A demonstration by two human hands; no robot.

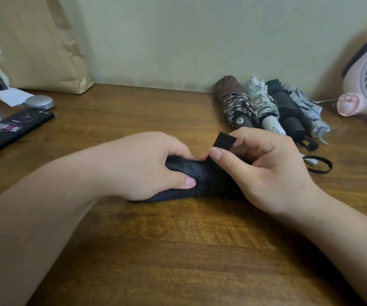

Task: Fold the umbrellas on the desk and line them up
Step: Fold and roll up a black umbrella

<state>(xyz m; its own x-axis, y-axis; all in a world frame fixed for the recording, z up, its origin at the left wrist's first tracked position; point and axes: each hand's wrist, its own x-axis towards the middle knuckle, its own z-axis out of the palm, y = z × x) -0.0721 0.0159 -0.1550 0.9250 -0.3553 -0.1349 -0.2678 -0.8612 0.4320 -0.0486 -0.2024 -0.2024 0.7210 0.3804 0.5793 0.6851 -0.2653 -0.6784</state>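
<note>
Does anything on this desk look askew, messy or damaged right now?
Nothing spilled or broken. The pale grey umbrella at the right end of the row looks loosely rolled, its cloth ruffled beside tighter neighbours. The black umbrella is not yet fastened: the left hand grips it, the right hand pinches its strap.

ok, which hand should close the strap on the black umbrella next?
Right. The right hand pinches the strap tab between thumb and finger, just above the black umbrella. The left hand grips the rolled canopy and probably should keep it tight.
</note>
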